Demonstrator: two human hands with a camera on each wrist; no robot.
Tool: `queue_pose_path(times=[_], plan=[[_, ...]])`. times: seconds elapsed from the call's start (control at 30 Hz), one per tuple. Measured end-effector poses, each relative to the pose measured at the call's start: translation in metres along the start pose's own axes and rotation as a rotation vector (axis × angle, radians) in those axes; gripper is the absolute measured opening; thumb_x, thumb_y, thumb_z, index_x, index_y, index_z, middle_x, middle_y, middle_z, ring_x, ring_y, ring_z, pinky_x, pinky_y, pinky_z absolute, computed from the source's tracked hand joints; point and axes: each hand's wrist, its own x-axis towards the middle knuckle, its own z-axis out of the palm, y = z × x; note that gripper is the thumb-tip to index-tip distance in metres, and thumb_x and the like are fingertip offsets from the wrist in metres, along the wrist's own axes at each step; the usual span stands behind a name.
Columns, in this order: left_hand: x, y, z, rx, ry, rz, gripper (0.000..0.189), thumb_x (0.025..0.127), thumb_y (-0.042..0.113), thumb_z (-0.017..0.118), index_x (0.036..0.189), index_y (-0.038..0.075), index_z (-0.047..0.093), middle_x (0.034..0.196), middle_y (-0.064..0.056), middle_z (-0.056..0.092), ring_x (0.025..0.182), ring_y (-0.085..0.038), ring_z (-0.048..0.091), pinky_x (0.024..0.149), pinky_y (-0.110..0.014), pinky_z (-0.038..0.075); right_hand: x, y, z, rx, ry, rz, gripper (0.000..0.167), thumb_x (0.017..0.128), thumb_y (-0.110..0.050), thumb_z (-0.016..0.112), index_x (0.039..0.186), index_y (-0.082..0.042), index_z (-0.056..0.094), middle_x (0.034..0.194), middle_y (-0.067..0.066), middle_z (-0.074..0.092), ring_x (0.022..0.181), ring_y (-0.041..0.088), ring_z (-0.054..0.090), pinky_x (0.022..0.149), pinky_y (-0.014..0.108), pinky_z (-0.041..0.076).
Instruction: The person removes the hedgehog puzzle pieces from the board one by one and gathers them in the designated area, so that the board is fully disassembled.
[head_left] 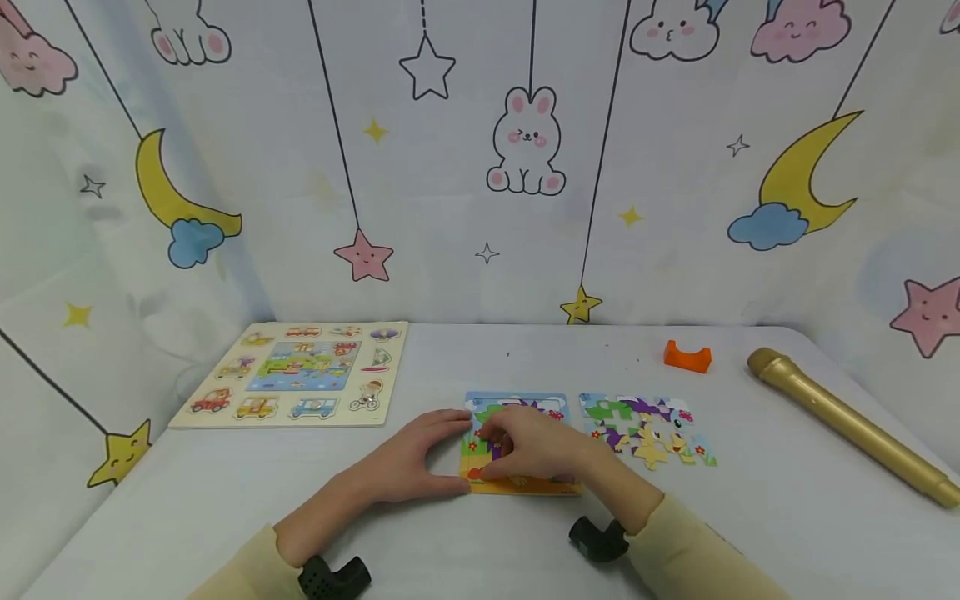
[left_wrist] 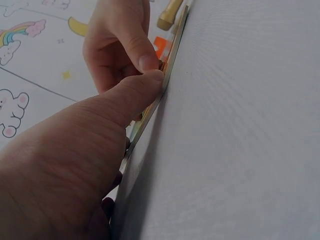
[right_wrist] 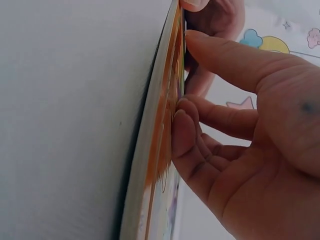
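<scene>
A colourful jigsaw board (head_left: 528, 487) with an orange lower edge lies flat in front of me. My left hand (head_left: 411, 460) rests along its left edge, thumb at the near corner and fingers spread toward the far corner. Over the board's middle is my right hand (head_left: 542, 443). In the right wrist view its thumb (right_wrist: 220, 52) and bent fingers (right_wrist: 184, 132) touch the board's surface, with a gap between them. No piece shows in this hand, and part of the picture is hidden beneath it. Just right of the board lies a group of puzzle pieces (head_left: 647, 454), partly joined.
At the back left lies a cream picture board (head_left: 396, 375) with vehicle pictures. An orange curved block (head_left: 687, 358) stands at the back right, beside a long gold microphone-shaped object (head_left: 851, 421). A patterned cloth (head_left: 450, 183) hangs behind the white table.
</scene>
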Motion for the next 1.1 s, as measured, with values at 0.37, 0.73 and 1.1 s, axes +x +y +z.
queue_pose_path(times=[0.37,0.73,1.1], plan=[[-0.0011,0.0016,-0.0022,-0.017,-0.010,-0.011,0.075,0.084,0.043,0.081,0.146,0.008,0.054,0.154,-0.002,0.044,0.144,-0.024,0.034,0.117,-0.049,0.030,-0.0003,-0.0037,0.0027,-0.028,0.010,0.001,0.039,0.087,-0.029,0.082,0.117,-0.007,0.067,0.101,-0.005,0.062,0.088,0.013,0.056,0.080,0.029,0.053],[-0.0007,0.0034,-0.0026,-0.026,-0.005,0.004,0.074,0.084,0.038,0.081,0.145,0.007,0.054,0.153,-0.004,0.045,0.144,-0.025,0.035,0.116,-0.049,0.031,-0.0035,-0.0070,0.0005,0.071,0.004,0.025,0.035,0.089,-0.017,0.080,0.115,-0.007,0.059,0.095,-0.001,0.059,0.087,0.016,0.056,0.077,0.032,0.053],[-0.0002,0.0030,-0.0028,-0.021,-0.015,-0.008,0.075,0.085,0.043,0.080,0.147,0.009,0.053,0.153,-0.001,0.045,0.143,-0.022,0.035,0.116,-0.048,0.031,-0.0013,-0.0053,0.0017,0.014,0.026,-0.004,0.028,0.094,-0.020,0.074,0.117,-0.011,0.060,0.088,-0.004,0.058,0.082,0.016,0.055,0.071,0.030,0.051]])
